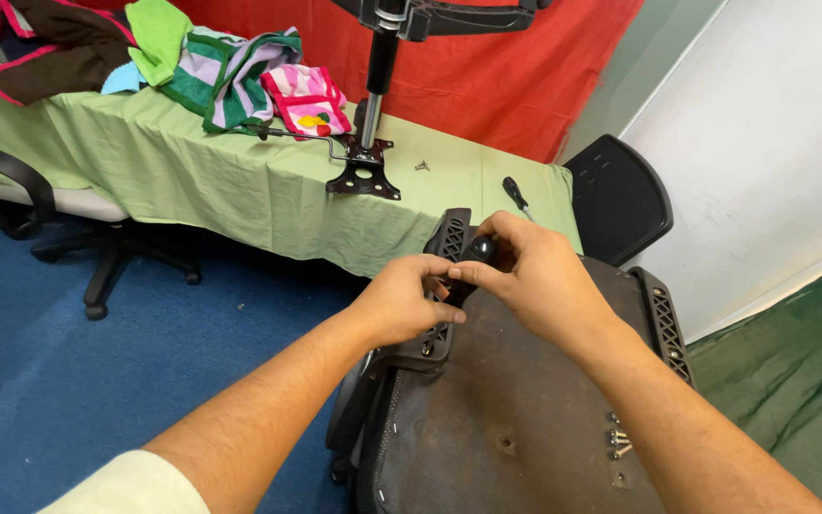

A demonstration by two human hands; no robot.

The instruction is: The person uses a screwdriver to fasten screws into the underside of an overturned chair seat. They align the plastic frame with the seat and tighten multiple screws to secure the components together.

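Observation:
An upturned office chair seat point(516, 409) with a dusty dark underside lies in front of me. A black plastic armrest bracket point(451, 238) stands at its left edge. My left hand point(400, 300) pinches at that bracket. My right hand point(530, 276) is closed around a black round knob or tool handle point(482, 249) at the same spot. Both hands meet over the bracket's upper part; what lies under the fingers is hidden.
A second black bracket point(670, 324) sits on the seat's right edge, with loose screws point(617, 441) near it. A green-clothed table point(202, 171) holds a chair gas-lift mechanism point(365, 171), a screwdriver point(516, 195), small screws point(421, 166) and folded clothes point(230, 76). Black chair back point(620, 195), blue carpet point(97, 381).

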